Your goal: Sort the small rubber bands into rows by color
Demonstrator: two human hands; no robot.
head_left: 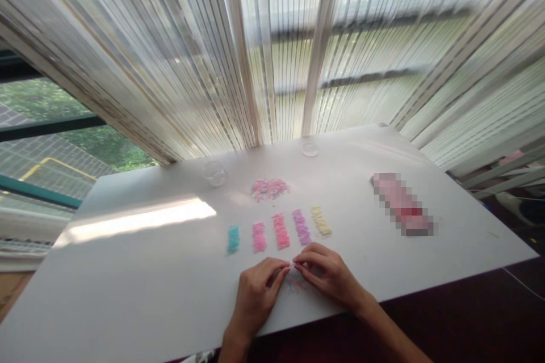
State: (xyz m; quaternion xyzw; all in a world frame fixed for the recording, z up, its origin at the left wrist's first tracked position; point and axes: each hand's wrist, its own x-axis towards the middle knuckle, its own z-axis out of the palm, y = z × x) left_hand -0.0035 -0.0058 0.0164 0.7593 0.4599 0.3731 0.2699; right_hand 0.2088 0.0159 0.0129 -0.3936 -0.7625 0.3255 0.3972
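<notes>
My left hand (259, 290) and my right hand (330, 275) meet near the table's front edge, each with thumb and forefinger pinched. A tiny pale thing shows between the fingertips, too small to name. Just below the fingers lies a small loose heap of thin coloured pieces (297, 286). Beyond the hands, similar small pieces are grouped by colour in a row of short strips: teal (233, 239), pink (259, 237), coral (281, 231), purple (301, 227) and yellow (321, 222). Farther back is a larger mixed pile (269, 189), mostly pink.
On the white table (170, 283), a clear round container (215, 173) stands at the back left and a shallow clear dish or lid (310, 150) at the back. A blurred-out pink oblong object (400, 203) lies to the right. String curtains (281, 68) hang behind the table.
</notes>
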